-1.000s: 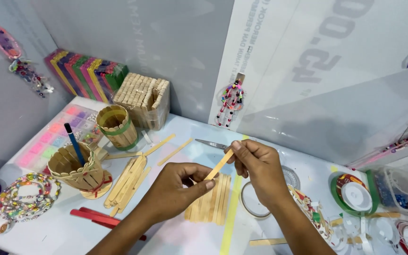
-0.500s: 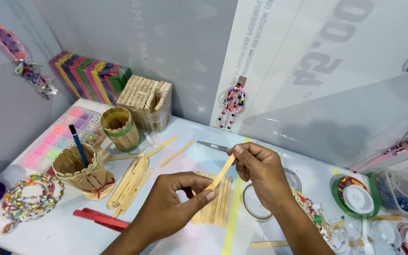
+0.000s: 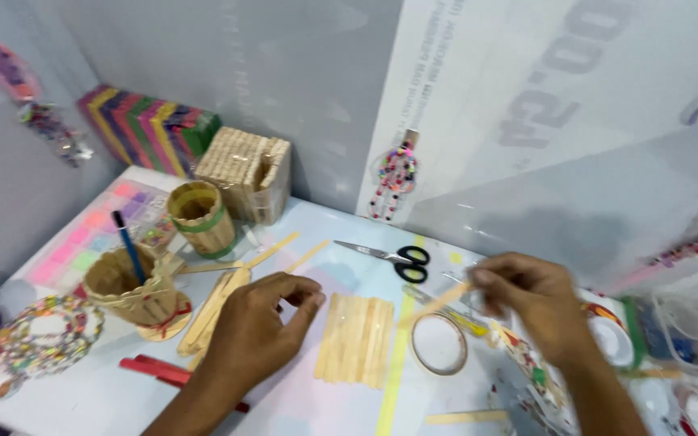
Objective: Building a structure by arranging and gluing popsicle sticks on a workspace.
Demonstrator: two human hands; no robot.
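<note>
Head view: right hand (image 3: 536,303) pinches wooden stick (image 3: 434,304) above tape ring (image 3: 439,343), mid-surface. Left hand (image 3: 262,323) loosely curled, grip released, holding nothing, just beside stick panel (image 3: 355,337). Scissors (image 3: 388,256) behind panel.

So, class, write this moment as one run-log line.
left hand: open, beside flat panel of pale wooden craft sticks | right hand: pinching one pale wooden craft stick | black-handled scissors behind

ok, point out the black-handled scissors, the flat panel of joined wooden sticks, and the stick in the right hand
black-handled scissors (image 3: 409,262): head view, on the handle loops.
flat panel of joined wooden sticks (image 3: 355,337): head view, panel centre.
wooden stick (image 3: 434,304): head view, mid-length; right hand (image 3: 531,303) pinches its far end.
</note>
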